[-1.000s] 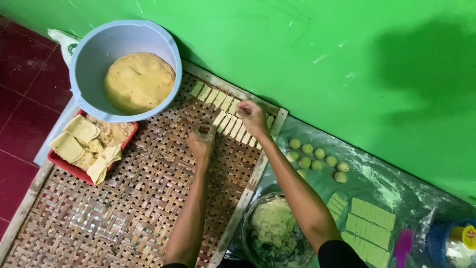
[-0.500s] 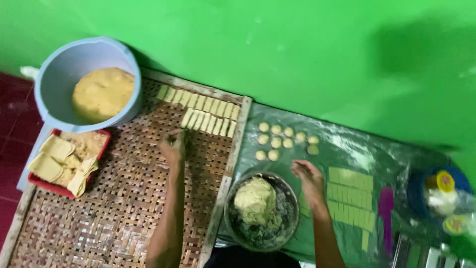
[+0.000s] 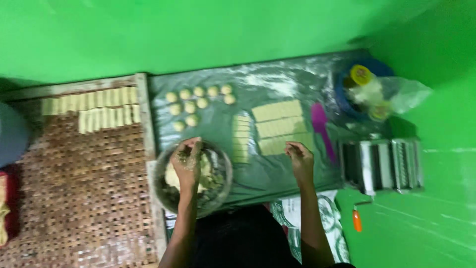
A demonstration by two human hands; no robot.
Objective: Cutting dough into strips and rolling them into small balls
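Note:
My left hand (image 3: 187, 161) is down in a metal bowl (image 3: 224, 171), its fingers curled into a pale, green-flecked filling (image 3: 208, 181). Across the dark floured sheet (image 3: 267, 176), my right hand (image 3: 299, 158) hovers with curled fingers at the near edge of the flat dough sheets (image 3: 277, 124); blur hides whether it pinches one. A column of cut dough strips (image 3: 241, 139) lies between my hands. Several small dough balls (image 3: 196, 104) sit beyond the bowl.
A woven tray (image 3: 89, 193) on the left carries two rows of rolled pieces (image 3: 94, 106) at its far edge. A purple spatula (image 3: 320, 126), a metal pasta machine (image 3: 382, 164), a blue dish with jars (image 3: 362, 87) and a plastic bag (image 3: 406, 94) stand to the right.
The view has swung right, off the basin and tray. My left hand left the woven tray and went into the bowl. My right hand moved from beside the bowl to the dough sheets.

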